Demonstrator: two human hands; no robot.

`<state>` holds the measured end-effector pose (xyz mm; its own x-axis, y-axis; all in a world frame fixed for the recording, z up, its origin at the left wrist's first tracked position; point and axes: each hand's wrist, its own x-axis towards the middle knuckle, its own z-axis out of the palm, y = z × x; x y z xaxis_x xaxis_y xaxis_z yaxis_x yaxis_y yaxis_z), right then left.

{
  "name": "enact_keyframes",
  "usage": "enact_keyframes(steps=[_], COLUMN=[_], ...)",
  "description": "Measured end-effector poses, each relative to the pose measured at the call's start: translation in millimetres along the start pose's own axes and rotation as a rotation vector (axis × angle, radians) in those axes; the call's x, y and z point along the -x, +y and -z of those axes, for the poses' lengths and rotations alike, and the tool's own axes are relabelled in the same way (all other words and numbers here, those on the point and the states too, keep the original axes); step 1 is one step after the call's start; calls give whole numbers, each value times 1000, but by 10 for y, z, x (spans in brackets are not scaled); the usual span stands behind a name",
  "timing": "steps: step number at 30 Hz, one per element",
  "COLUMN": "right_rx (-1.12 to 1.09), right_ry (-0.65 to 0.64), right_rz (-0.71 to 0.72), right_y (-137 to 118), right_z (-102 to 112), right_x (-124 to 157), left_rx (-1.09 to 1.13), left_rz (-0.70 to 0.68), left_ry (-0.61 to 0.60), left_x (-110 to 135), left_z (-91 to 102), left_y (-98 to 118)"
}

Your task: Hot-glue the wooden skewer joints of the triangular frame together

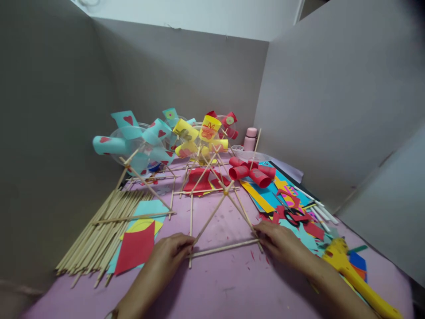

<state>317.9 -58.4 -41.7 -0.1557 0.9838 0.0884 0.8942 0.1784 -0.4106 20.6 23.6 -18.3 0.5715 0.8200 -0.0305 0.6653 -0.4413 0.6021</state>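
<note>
Left hand point(174, 247) and right hand point(278, 240) pinch the wooden-stick frame point(226, 192) at its near corners, apparently positioning the crosspiece point(224, 248). Steady alignment seems needed next.

On my feed I count one pale wooden-stick frame point(226, 192) between left hand point(171, 250) and right hand point(278, 240); near the right, one yellow plastic glue gun point(345, 267) and one pair of black-handled scissors point(293, 217).

Pink bottle point(250, 141), grey partitions point(332, 97), white wall point(206, 15)

Craft workspace: pink table point(215, 288) between grey panels point(332, 97), glue gun point(349, 271), scissors point(292, 213), cut paper point(137, 247)
</note>
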Motion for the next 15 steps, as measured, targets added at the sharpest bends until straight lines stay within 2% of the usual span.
enact_keyframes(steps=[8, 15], right_rx=[-26, -28], right_ry=[41, 11], right_rz=[-55, 7], right_y=[-41, -18], right_z=[-42, 22], right_x=[-30, 15], left_rx=[4, 9], left_rz=[19, 4], left_ry=[1, 28], left_x=[16, 27], left_z=[12, -9], left_y=[41, -2])
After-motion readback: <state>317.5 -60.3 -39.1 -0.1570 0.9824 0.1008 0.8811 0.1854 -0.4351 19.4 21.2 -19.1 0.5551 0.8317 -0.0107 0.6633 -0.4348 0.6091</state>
